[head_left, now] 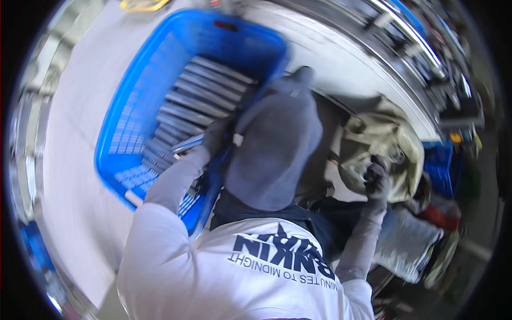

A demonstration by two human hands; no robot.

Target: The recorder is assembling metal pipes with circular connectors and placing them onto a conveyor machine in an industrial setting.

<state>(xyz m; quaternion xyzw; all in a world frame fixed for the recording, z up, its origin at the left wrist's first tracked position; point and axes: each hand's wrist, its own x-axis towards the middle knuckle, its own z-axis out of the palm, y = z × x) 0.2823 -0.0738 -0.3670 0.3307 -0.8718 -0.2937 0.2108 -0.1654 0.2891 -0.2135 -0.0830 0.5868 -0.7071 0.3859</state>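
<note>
My left hand (215, 136), in a dark glove, is down inside a blue plastic basket (113, 114). Its fingers close on a flat metal strip (188, 143) that lies over the others. Rows of similar grey metal strips (205, 88) fill the basket floor. On the other side, my right hand (376, 176), also gloved, is held over a beige cloth sack (410, 144) with crumpled folds. Its fingers are curled, and blur hides what they hold, if anything. A grey cloth (277, 144) covers my lap between basket and sack.
Along the far right runs a metal machine or bench frame (426, 53) with rails. A blue bin (440, 165) stands beyond the sack, with a white bag (408, 245) and a red item (442, 213) nearer. Pale floor (69, 176) lies left of the basket.
</note>
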